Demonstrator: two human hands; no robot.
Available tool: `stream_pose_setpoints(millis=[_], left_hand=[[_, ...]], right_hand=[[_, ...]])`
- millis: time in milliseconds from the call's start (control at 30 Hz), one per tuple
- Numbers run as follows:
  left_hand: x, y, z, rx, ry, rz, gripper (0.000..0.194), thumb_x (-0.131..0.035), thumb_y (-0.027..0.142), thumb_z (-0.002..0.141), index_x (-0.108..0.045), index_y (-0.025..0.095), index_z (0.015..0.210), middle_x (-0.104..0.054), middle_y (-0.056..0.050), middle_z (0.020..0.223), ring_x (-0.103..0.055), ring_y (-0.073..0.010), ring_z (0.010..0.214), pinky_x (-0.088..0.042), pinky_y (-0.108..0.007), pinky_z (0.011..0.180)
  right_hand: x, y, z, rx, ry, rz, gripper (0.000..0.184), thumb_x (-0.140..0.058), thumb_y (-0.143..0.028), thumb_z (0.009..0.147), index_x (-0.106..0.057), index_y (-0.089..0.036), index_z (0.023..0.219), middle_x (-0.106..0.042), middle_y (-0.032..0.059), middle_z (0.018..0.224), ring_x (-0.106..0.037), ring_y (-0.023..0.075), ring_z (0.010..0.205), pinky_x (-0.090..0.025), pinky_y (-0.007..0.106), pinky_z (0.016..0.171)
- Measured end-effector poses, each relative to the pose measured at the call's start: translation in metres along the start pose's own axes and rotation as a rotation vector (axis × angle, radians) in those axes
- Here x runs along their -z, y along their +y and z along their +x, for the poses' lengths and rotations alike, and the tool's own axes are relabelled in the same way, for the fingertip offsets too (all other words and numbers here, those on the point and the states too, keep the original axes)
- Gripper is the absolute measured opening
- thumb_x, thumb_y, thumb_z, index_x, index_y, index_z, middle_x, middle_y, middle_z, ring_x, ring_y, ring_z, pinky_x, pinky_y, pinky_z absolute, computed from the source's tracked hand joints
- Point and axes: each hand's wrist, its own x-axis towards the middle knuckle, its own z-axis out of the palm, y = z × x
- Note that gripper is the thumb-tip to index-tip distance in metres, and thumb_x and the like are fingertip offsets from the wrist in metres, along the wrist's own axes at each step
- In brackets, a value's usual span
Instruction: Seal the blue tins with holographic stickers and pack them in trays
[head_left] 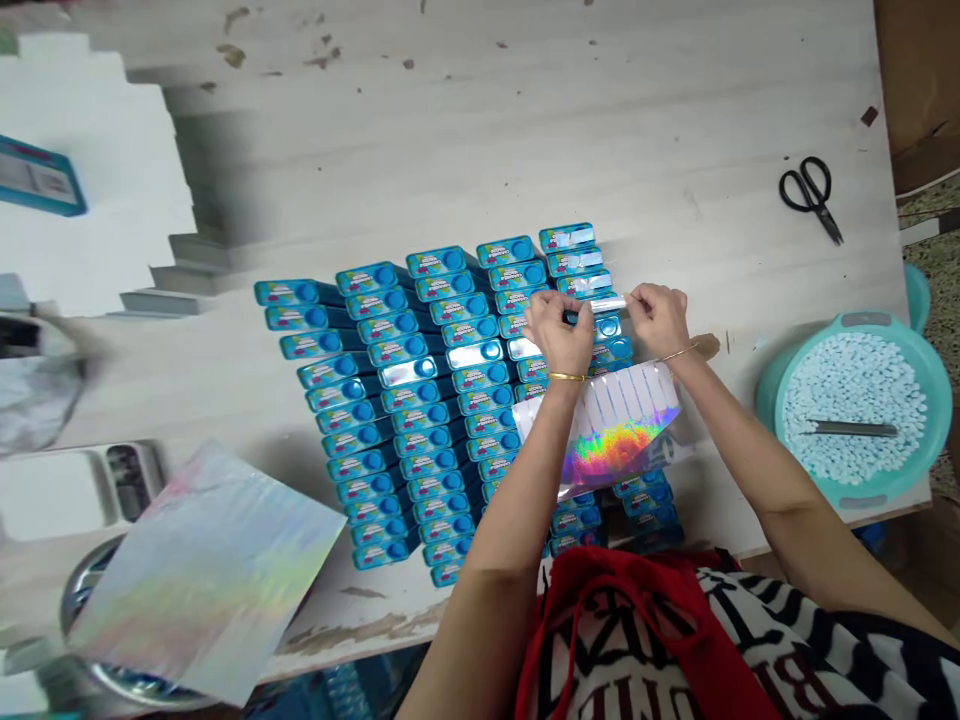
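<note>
My left hand (561, 328) and my right hand (660, 315) are closed in pinches at opposite ends of a shiny silver sticker strip (606, 304). It is stretched over the right-hand row of small blue tins (429, 262). A small black item also shows at my left fingertips; its kind is unclear. Below my wrists lies a holographic sticker sheet (611, 440) with white strips along its upper part, partly covered by my left forearm. Several tins in the right row carry silver strips on top, and a few in other rows do too.
Black scissors (814, 197) lie at the right of the table. A teal basin (772, 400) of pale blue pellets, with a dark metal tool (853, 428) on top, stands right. Left are stacked white cards (97, 130), another holographic sheet (214, 570) over a metal bowl, and a white scale (56, 495).
</note>
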Motion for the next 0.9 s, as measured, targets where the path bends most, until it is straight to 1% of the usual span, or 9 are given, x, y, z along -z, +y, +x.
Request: stream_pose_setpoints(millis=[200, 300, 400, 467, 533, 633, 733, 800, 900], left_hand=[[-0.008, -0.006, 0.004, 0.013, -0.058, 0.062, 0.015, -0.065, 0.030, 0.084, -0.057, 0.021, 0.076, -0.056, -0.012, 0.111, -0.048, -0.0355, 0.120, -0.040, -0.055, 0.097], [-0.009, -0.009, 0.006, 0.008, -0.050, 0.090, 0.017, -0.067, 0.033, 0.082, -0.057, 0.021, 0.087, -0.053, -0.014, 0.117, -0.045, -0.0396, 0.123, -0.040, -0.059, 0.097], [-0.009, -0.013, 0.007, -0.021, 0.051, 0.160, 0.039, -0.077, 0.037, 0.076, -0.054, 0.022, 0.105, -0.053, -0.015, 0.117, -0.048, -0.0406, 0.121, -0.042, -0.059, 0.097], [-0.010, -0.018, 0.006, -0.040, 0.103, 0.206, 0.047, -0.079, 0.038, 0.075, -0.052, 0.022, 0.110, -0.053, -0.015, 0.116, -0.050, -0.0398, 0.117, -0.043, -0.058, 0.095], [-0.012, -0.024, 0.005, -0.071, 0.126, 0.234, 0.048, -0.079, 0.039, 0.077, -0.051, 0.022, 0.111, -0.052, -0.015, 0.116, -0.052, -0.0389, 0.114, -0.044, -0.056, 0.093], [-0.019, -0.030, 0.006, -0.116, 0.128, 0.246, 0.048, -0.077, 0.039, 0.079, -0.051, 0.023, 0.115, -0.052, -0.015, 0.117, -0.052, -0.0391, 0.114, -0.044, -0.056, 0.092], [-0.021, -0.030, 0.009, -0.079, 0.069, 0.244, 0.047, -0.076, 0.039, 0.080, -0.051, 0.023, 0.117, -0.051, -0.016, 0.119, -0.050, -0.0409, 0.119, -0.043, -0.059, 0.095], [-0.013, -0.028, 0.011, -0.045, 0.037, 0.236, 0.047, -0.076, 0.043, 0.080, -0.052, 0.023, 0.116, -0.052, -0.016, 0.121, -0.051, -0.0407, 0.121, -0.043, -0.059, 0.097], [0.021, -0.036, 0.000, -0.109, 0.006, 0.156, 0.045, -0.072, 0.049, 0.085, -0.054, 0.022, 0.115, -0.057, -0.015, 0.120, -0.056, -0.0342, 0.117, -0.045, -0.053, 0.099]], right_hand=[[-0.017, 0.012, 0.005, 0.003, -0.004, 0.006, 0.030, -0.047, -0.036, 0.099, -0.062, -0.021, 0.079, -0.066, 0.0034, 0.077, -0.058, 0.0223, 0.086, -0.031, 0.040, 0.094], [-0.023, 0.019, 0.008, -0.005, -0.026, 0.056, 0.032, -0.046, -0.040, 0.100, -0.066, -0.021, 0.083, -0.066, 0.0017, 0.075, -0.059, 0.0213, 0.083, -0.034, 0.038, 0.091], [-0.025, 0.023, 0.004, -0.035, -0.037, 0.059, 0.030, -0.048, -0.041, 0.100, -0.070, -0.022, 0.107, -0.069, 0.0026, 0.082, -0.061, 0.0220, 0.086, -0.036, 0.038, 0.090], [-0.023, 0.023, -0.003, 0.005, -0.031, 0.020, 0.034, -0.047, -0.037, 0.100, -0.067, -0.023, 0.123, -0.071, 0.0061, 0.095, -0.061, 0.0244, 0.094, -0.037, 0.040, 0.091], [-0.022, 0.021, -0.011, 0.068, -0.068, -0.036, 0.038, -0.043, -0.031, 0.101, -0.066, -0.025, 0.131, -0.070, 0.0085, 0.105, -0.059, 0.0267, 0.102, -0.038, 0.042, 0.092], [-0.023, 0.018, -0.016, 0.099, -0.162, -0.109, 0.044, -0.039, -0.023, 0.101, -0.063, -0.029, 0.138, -0.069, 0.0089, 0.108, -0.056, 0.0284, 0.104, -0.039, 0.043, 0.090], [-0.023, 0.016, -0.011, 0.093, -0.248, -0.137, 0.041, -0.040, -0.021, 0.100, -0.067, -0.028, 0.131, -0.070, 0.0099, 0.106, -0.055, 0.0295, 0.102, -0.040, 0.044, 0.088], [-0.018, 0.017, -0.011, 0.102, -0.260, -0.147, 0.035, -0.043, -0.026, 0.100, -0.071, -0.026, 0.122, -0.071, 0.0114, 0.105, -0.055, 0.0303, 0.102, -0.040, 0.045, 0.089], [0.002, 0.024, -0.032, 0.107, -0.095, -0.130, 0.038, -0.043, -0.042, 0.103, -0.069, -0.021, 0.122, -0.070, 0.0146, 0.113, -0.056, 0.0316, 0.106, -0.041, 0.049, 0.094]])
